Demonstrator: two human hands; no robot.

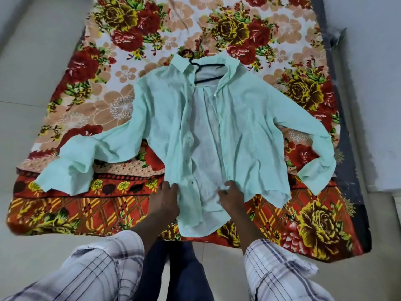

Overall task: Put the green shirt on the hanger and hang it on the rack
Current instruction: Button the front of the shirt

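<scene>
Head view, green shirt: the green shirt (249,127) is spread front-up and unbuttoned on the floral bedsheet (130,94), sleeves thrown out to either side, the pale inside of the back showing between the two open front panels.
Head view, hanger: the black hanger (208,71) is seen inside the collar opening, its hook lying on the sheet just beyond the collar; its arms are hidden under the cloth, so it cannot be told how well both shoulders are seated.
Head view, left hand: the left hand (165,203) is laid on the lower edge of the left front panel, its fingers (168,187) pressed together onto the cloth; a true pinch cannot be told.
Head view, right hand: the right hand (233,198) is at the lower edge of the right front panel, its fingers (225,189) curled and closed on a small fold of fabric.
Head view, rack: no rack is in view.
Step in hand, judged: the front panels are probably being straightened or drawn together.
How it is best done: the two edges should be pulled evenly toward the middle and smoothed downward, so the collar is not dragged off the hanger; the shoulders should be checked before lifting by the hook.
Containers: none are seen; the shirt and hanger are carried only by the bed.
</scene>
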